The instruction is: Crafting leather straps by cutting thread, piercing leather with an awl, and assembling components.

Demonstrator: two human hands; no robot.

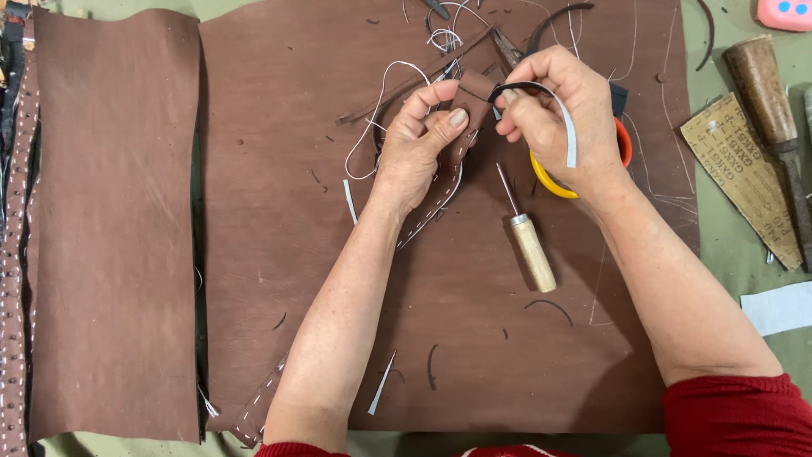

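My left hand (pixel 419 140) pinches the brown leather strap (pixel 470 100) near the surface's top edge, thumb pressed on its folded end. My right hand (pixel 554 106) pinches a thin black strip (pixel 529 87) against it. The awl (pixel 526 233) lies just below, point toward my wrists, so a careless drop could jab me. The loose white thread (pixel 385 93) could snag my fingers.
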